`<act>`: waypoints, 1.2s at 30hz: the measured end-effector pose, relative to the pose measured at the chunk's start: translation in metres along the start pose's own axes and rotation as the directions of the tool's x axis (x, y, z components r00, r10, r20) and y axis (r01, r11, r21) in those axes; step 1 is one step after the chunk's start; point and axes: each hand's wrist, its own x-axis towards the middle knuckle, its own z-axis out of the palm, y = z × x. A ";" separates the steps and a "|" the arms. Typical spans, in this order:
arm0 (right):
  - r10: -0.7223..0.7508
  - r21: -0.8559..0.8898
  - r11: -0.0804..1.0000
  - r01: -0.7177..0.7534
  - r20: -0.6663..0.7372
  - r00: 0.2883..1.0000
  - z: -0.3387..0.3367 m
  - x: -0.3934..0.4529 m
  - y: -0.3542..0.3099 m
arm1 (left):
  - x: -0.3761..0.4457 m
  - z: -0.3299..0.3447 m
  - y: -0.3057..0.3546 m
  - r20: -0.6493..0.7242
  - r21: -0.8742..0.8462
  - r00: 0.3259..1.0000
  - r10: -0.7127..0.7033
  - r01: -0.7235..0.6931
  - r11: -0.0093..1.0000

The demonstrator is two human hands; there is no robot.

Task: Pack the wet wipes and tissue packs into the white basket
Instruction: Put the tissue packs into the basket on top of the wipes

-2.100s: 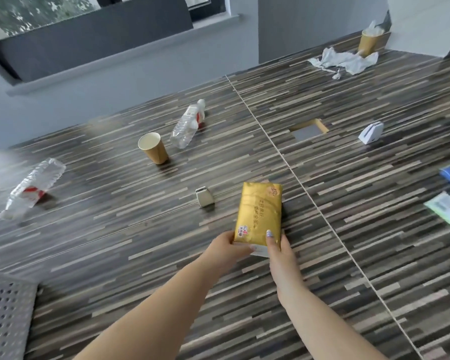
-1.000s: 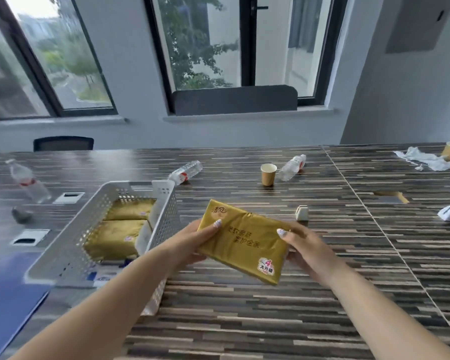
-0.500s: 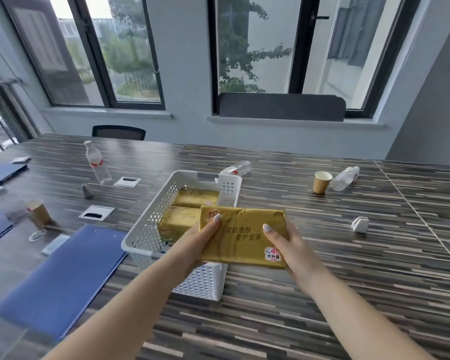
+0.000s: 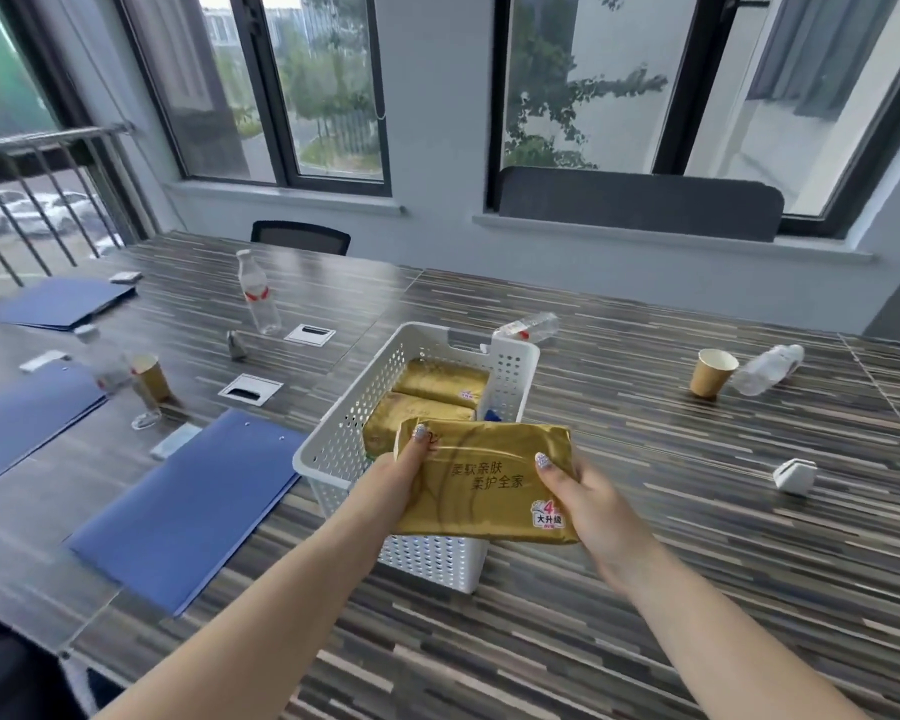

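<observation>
Holding a gold tissue pack (image 4: pixel 481 483) printed "柔软亲肤 柔护全家" and "大升级", the left hand (image 4: pixel 393 480) and right hand (image 4: pixel 588 504) each keep a curled grip on its ends, above the white basket (image 4: pixel 333 449), two gold packs (image 4: pixel 437 394) at 12 o'clock inside.
</observation>
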 end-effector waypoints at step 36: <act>0.644 0.250 0.759 -0.601 -0.155 0.749 0.092 0.127 0.031 | 0.138 -0.088 0.008 0.057 0.804 0.978 -0.200 0.073 0.590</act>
